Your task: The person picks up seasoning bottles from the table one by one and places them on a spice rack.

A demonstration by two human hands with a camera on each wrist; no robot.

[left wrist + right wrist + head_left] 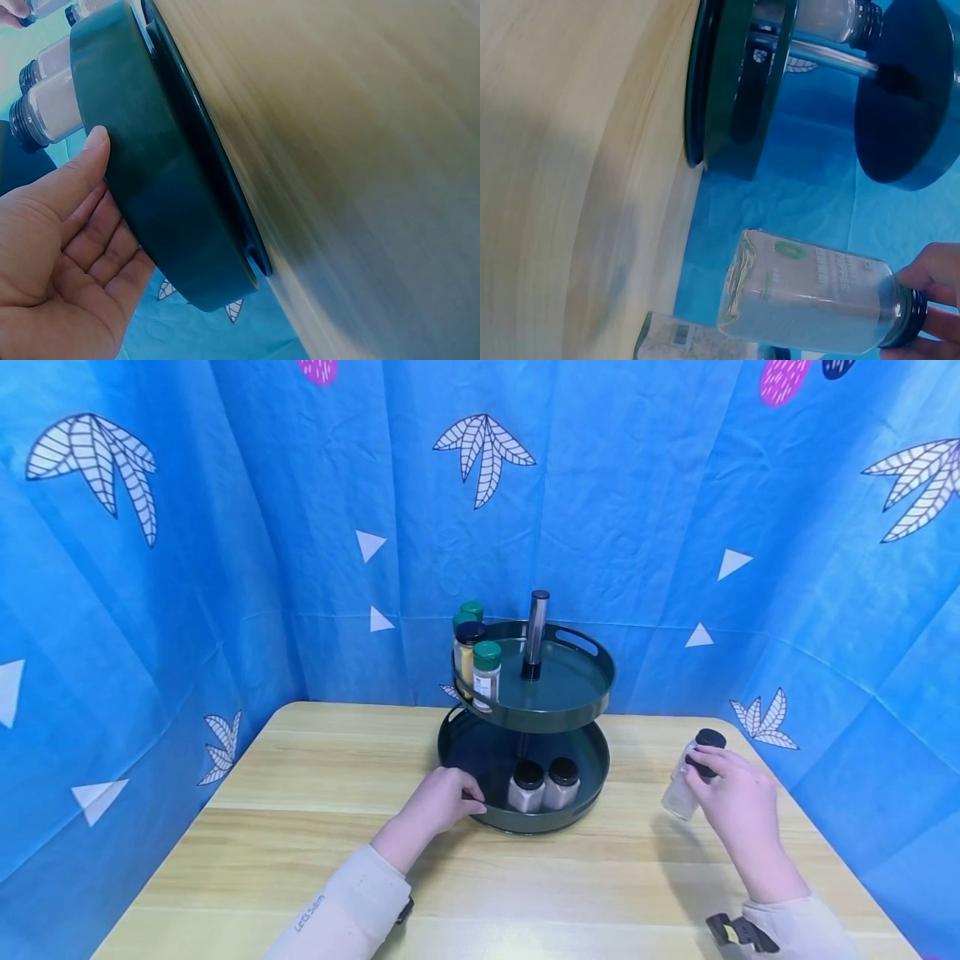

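Note:
My left hand [442, 802] grips the rim of the lower tray [517, 823] of a dark green two-tier spice rack. In the left wrist view, the thumb lies at the edge of the tray's wall [150, 165], fingers curled beside it. Over the table's right side, my right hand [738, 793] pinches a clear spice jar [810, 292] by its black lid, the jar tilted and pale inside. Just behind it stands another black-lidded jar [694, 341], partly hidden by the held one. Two black-lidded jars [527, 789] sit at the front of the lower tray.
The upper tray [551, 720] carries several jars [486, 681] at its left, mostly green-lidded. A metal post [536, 635] rises through its middle. The rack stands towards the back of the wooden table [337, 760]. A blue patterned curtain [615, 485] surrounds the table.

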